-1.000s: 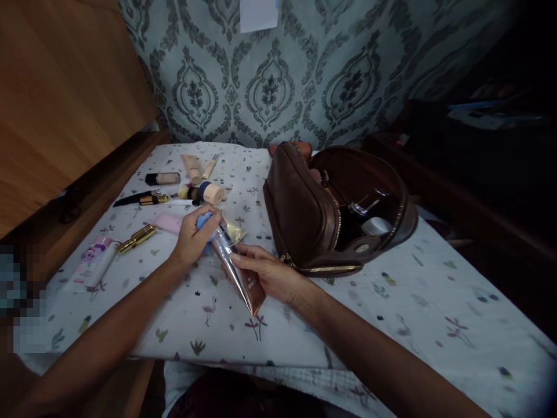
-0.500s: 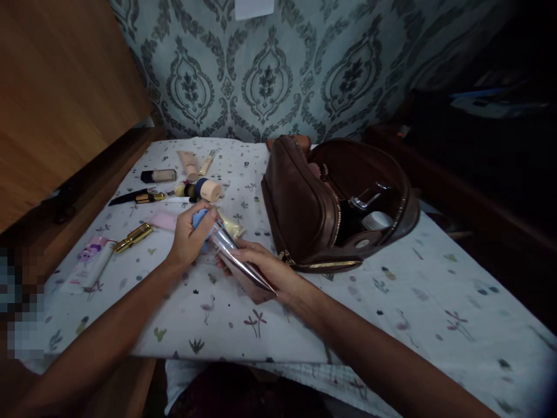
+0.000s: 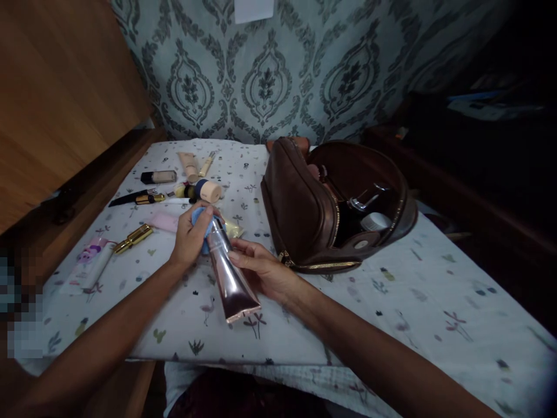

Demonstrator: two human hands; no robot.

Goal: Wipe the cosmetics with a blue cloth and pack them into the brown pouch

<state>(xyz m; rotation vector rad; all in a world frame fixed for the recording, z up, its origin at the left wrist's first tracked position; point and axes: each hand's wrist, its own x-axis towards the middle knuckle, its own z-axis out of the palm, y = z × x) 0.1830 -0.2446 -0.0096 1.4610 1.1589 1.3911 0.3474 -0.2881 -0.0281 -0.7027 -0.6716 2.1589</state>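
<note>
A shiny rose-silver squeeze tube is held over the near part of the table, its flat crimped end pointing down toward me. My left hand is closed on a blue cloth, which is pressed around the tube's narrow far end and partly hides it. My right hand grips the tube's right side, thumb on top and fingers partly hidden behind. Just beyond the tube lies a pale yellow packet or tube, and a pink item shows left of my left hand.
An unzipped brown leather bag stands on the right, with a white-lidded container inside. On the patterned cloth to the left lie a gold tube, a white and pink pack, a foundation bottle and several other cosmetics.
The tube has turned in my hands: its crimped end has swung left and its broad face now shows. My left hand still holds the blue cloth against its far end.
</note>
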